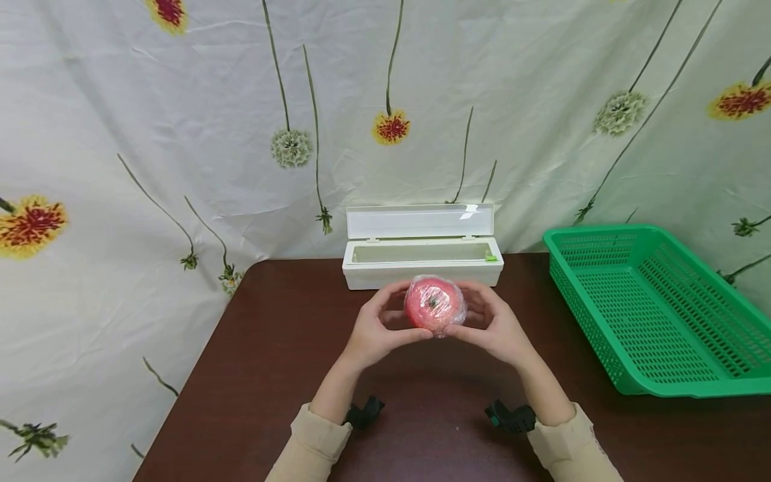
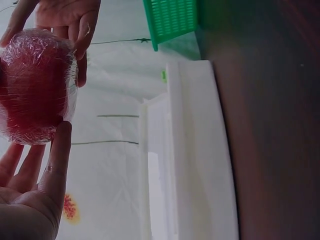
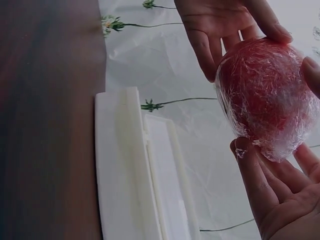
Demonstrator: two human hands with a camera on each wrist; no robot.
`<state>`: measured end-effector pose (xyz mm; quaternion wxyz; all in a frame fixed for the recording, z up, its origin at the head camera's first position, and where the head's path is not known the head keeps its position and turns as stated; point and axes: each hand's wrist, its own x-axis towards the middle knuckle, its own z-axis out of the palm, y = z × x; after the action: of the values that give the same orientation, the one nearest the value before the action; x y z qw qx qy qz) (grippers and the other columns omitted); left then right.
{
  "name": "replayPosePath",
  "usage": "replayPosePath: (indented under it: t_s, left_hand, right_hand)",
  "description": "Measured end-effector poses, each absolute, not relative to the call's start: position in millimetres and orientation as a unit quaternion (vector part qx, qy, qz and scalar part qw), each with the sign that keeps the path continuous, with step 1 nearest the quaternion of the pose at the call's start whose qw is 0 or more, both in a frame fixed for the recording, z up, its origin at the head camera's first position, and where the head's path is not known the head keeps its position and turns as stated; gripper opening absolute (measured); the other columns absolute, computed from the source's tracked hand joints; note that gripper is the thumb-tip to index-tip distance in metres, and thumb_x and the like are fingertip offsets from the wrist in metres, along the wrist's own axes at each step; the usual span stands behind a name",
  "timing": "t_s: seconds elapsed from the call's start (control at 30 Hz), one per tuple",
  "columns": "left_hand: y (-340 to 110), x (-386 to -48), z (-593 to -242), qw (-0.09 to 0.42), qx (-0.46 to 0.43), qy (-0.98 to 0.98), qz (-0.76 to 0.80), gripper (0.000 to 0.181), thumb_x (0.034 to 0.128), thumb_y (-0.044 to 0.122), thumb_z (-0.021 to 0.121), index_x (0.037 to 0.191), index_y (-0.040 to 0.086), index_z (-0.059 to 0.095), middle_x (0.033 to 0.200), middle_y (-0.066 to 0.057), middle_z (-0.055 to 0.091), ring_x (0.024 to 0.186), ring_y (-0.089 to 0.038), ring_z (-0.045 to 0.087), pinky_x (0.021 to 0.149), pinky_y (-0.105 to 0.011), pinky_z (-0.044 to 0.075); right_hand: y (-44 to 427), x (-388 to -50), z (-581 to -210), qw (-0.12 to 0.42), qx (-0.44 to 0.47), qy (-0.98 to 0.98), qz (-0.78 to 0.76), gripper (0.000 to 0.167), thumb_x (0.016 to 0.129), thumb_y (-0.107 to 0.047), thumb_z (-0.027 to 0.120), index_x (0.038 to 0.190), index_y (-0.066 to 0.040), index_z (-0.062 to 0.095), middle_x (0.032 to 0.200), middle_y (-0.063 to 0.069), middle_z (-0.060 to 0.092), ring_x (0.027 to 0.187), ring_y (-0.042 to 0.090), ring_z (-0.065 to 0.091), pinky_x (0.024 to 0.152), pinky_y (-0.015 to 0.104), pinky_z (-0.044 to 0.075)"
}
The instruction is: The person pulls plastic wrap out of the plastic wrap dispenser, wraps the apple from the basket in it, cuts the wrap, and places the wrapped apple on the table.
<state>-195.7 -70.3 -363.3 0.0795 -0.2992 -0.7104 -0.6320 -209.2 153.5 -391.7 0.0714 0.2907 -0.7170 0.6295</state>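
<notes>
A red apple (image 1: 435, 304) wrapped in clear plastic film is held up above the table, its stem end showing in the head view. My left hand (image 1: 375, 331) grips it from the left, thumb at its near side. From the right, my right hand (image 1: 498, 331) grips the same apple, the two thumbs almost meeting. Crinkled film (image 3: 275, 95) covers the apple's underside in the right wrist view. Just beyond the hands stands a long white plastic wrap dispenser (image 1: 421, 273), its lid (image 1: 415, 222) raised and a small green piece (image 1: 490, 258) at its right end.
A green plastic basket (image 1: 629, 375) stands on the right of the dark brown table (image 1: 271, 375). Behind the table hangs a white flower-printed cloth (image 1: 229, 120). A dark strap-on device (image 1: 364, 412) sits at the left wrist, another (image 1: 512, 416) at the right.
</notes>
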Motion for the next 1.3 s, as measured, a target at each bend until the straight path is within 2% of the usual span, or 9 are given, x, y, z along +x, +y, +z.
replayPosePath:
  t_s: [0.2,0.4,0.73,0.9,1.07,1.3]
  left_hand:
    - [-72,-194,-373,0.073,-0.303,-0.72,-0.62,0.068,0.0666,-0.008,0.08,0.127,-0.005,0.049,0.122,-0.019,0.054,0.11,-0.032,0.052,0.084,-0.043,0.051]
    - [-73,-192,-385,0.059,-0.297,-0.724,-0.62,0.068,0.0659,-0.006,0.081,0.126,-0.005,0.049,0.121,-0.018,0.055,0.107,-0.033,0.054,0.082,-0.041,0.053]
    - [-73,-188,-394,0.003,-0.258,-0.754,-0.603,0.066,0.068,-0.001,0.081,0.125,-0.004,0.048,0.12,-0.017,0.056,0.109,-0.031,0.056,0.086,-0.039,0.051]
    - [-73,-187,-399,-0.019,-0.245,-0.758,-0.605,0.066,0.0681,-0.001,0.081,0.124,-0.005,0.048,0.121,-0.018,0.055,0.11,-0.034,0.056,0.087,-0.036,0.051]
    - [-72,-188,-405,-0.026,-0.243,-0.753,-0.61,0.065,0.0677,-0.002,0.082,0.123,-0.005,0.048,0.121,-0.018,0.055,0.109,-0.035,0.056,0.085,-0.035,0.051]
    - [-72,-193,-409,-0.036,-0.246,-0.753,-0.609,0.065,0.0678,-0.002,0.082,0.123,-0.005,0.048,0.121,-0.019,0.054,0.109,-0.035,0.056,0.084,-0.037,0.052]
  right_hand:
    - [154,-207,-402,0.048,0.276,-0.738,0.614,0.064,0.073,0.0,0.078,0.128,-0.007,0.047,0.12,0.013,0.06,0.101,0.019,0.061,0.085,0.034,0.051]
    - [154,-205,-412,0.038,0.271,-0.745,0.608,0.068,0.07,0.001,0.08,0.128,-0.009,0.045,0.121,0.012,0.059,0.101,0.022,0.062,0.084,0.035,0.052]
    - [157,-204,-427,0.019,0.268,-0.771,0.578,0.063,0.071,-0.008,0.082,0.123,-0.011,0.047,0.117,0.011,0.061,0.096,0.021,0.063,0.082,0.031,0.052]
    - [157,-202,-430,0.011,0.264,-0.781,0.566,0.064,0.07,-0.002,0.081,0.124,-0.005,0.046,0.116,0.016,0.061,0.096,0.025,0.063,0.08,0.033,0.053]
    - [154,-193,-417,0.005,0.266,-0.781,0.565,0.061,0.07,0.002,0.079,0.122,0.003,0.046,0.113,0.02,0.061,0.097,0.03,0.062,0.08,0.035,0.054]
    - [153,-191,-413,0.002,0.262,-0.783,0.564,0.057,0.072,0.0,0.079,0.119,0.003,0.047,0.113,0.02,0.062,0.1,0.03,0.061,0.08,0.034,0.053]
